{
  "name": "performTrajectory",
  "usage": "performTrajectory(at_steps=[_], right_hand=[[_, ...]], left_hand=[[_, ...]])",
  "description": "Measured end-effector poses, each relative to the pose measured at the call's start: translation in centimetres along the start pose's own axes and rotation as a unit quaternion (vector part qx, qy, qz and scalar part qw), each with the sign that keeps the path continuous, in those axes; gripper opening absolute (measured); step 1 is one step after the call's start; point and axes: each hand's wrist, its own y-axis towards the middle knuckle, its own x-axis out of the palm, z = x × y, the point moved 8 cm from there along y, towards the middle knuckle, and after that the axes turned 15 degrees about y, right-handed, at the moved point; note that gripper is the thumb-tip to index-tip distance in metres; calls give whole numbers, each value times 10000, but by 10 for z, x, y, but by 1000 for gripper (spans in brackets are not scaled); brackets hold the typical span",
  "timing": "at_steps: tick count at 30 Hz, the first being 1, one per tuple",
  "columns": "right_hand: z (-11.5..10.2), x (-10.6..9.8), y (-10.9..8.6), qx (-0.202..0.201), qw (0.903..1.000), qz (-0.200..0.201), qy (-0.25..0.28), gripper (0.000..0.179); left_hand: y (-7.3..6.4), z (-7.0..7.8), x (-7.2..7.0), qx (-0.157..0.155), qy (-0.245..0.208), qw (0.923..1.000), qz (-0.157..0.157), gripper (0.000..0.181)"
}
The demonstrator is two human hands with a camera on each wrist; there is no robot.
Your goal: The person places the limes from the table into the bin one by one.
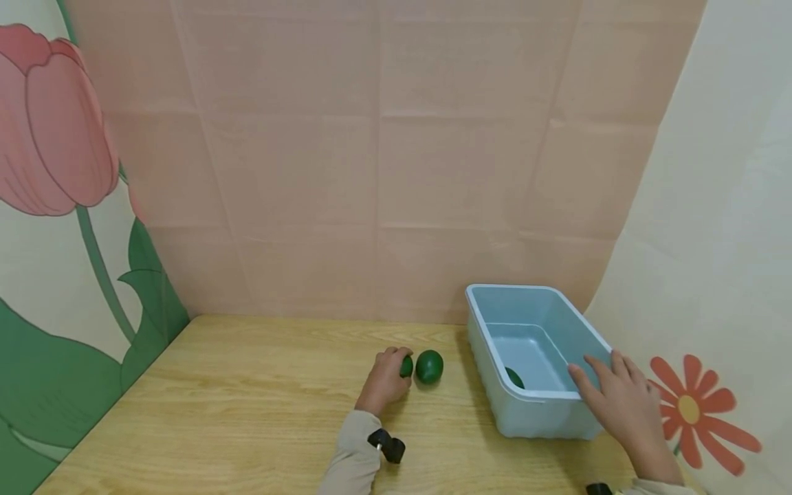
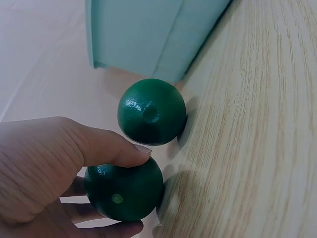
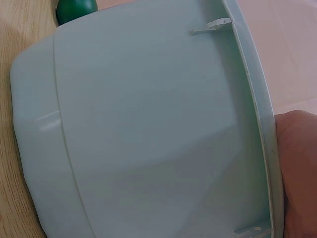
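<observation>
Left hand (image 1: 386,378) pinches round green fruit (image 2: 124,186), spot (image 2: 117,198) wristward, long axis unclear; second (image 1: 430,367) beside grip, third (image 1: 515,377) in blue plastic bin (image 1: 544,414); right hand (image 1: 626,402) spread.

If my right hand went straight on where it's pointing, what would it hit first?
Probably the blue bin: your right hand is at its rim, fingers angled over the inside, though exact depth is unclear.

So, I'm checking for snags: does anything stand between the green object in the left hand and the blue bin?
Yes: a second green object sits on the table between the held green object and the blue bin. Above it, nothing visible blocks.
</observation>
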Motion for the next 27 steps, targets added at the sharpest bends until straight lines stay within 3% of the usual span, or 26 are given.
performTrajectory(at_steps=[27], right_hand=[[-1, -2, -2, -23, 10000, -73, -20, 75]], left_hand=[[-2, 7, -15, -43, -107, 9997, 193, 49]])
